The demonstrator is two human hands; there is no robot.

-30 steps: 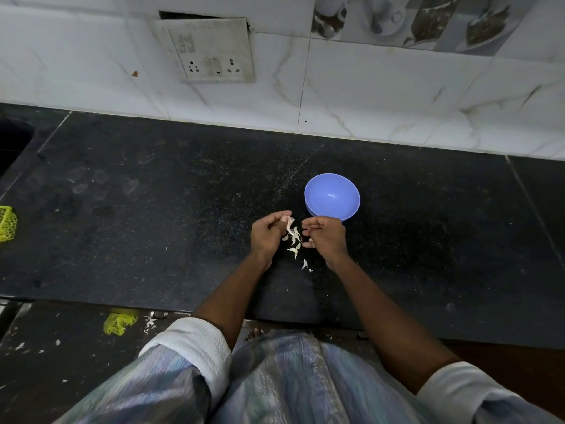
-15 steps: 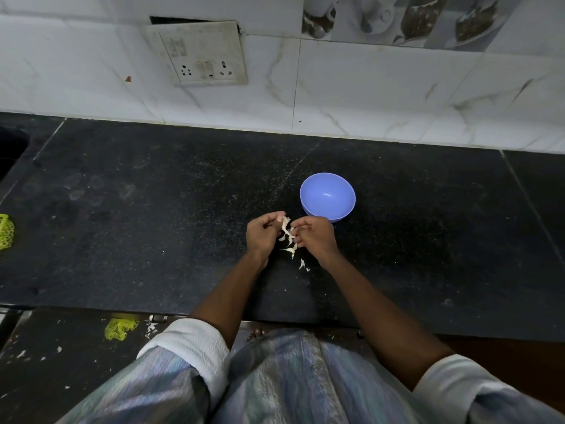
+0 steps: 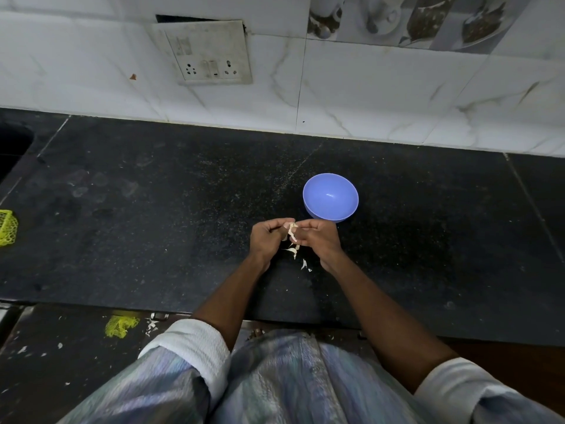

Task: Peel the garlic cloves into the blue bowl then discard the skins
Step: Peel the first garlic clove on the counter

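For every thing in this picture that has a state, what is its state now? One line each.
blue bowl: upright on the counter, looks empty.
garlic clove: pinched between both hands, partly peeled.
left hand: fingers curled, grips the clove.
right hand: fingers curled, pinches the clove.
loose skins: lying on the counter below the hands.

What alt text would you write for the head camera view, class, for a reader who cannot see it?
Two hands, left hand and right hand, pinch a garlic clove between them above a black counter, with loose skins lying below. A blue bowl that looks empty stands just behind the right hand, before a white tiled wall with a socket plate.
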